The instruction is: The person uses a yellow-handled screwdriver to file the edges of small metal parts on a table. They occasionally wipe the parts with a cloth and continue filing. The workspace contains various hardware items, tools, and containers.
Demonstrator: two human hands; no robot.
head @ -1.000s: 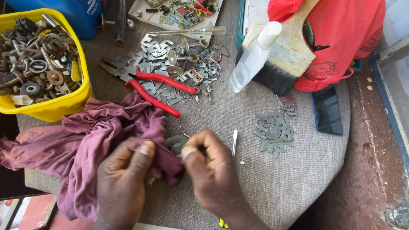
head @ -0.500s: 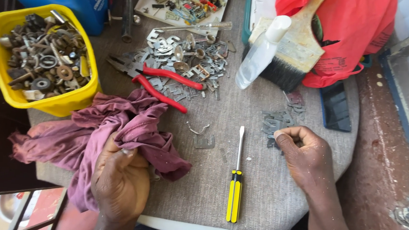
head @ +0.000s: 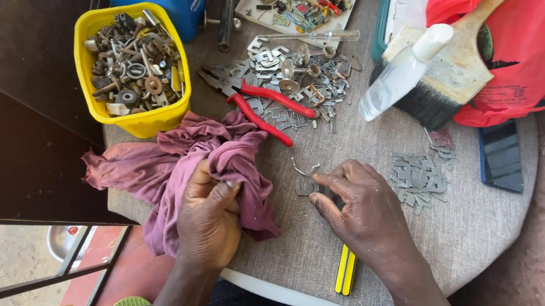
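Here the left hand (head: 208, 221) was closed on the maroon cloth (head: 183, 166), fingers curled together and clamped over a bunched fold of it. The cloth lay crumpled near the table's left edge, its long axis running from the lower right up toward the left, one end trailing past the yellow tub of bolts and washers (head: 132, 69). The right hand (head: 360, 212) rested palm down on the grey table covering (head: 469, 234), fingers slightly apart, their tips touching small flat metal plates (head: 305, 185) just beside a bent wire clip (head: 303, 169). A yellow screwdriver (head: 345, 271) lay partly under that wrist, handle toward the near rim, shaft hidden. Red-handled pliers (head: 262, 108) pointed up-left into a heap of metal brackets (head: 296, 72). A second scatter of plates (head: 419, 178) sat right of the hand, near a dark phone (head: 501, 154). Bare covering lay open between hand and near rim, and beyond the phone toward the right rim
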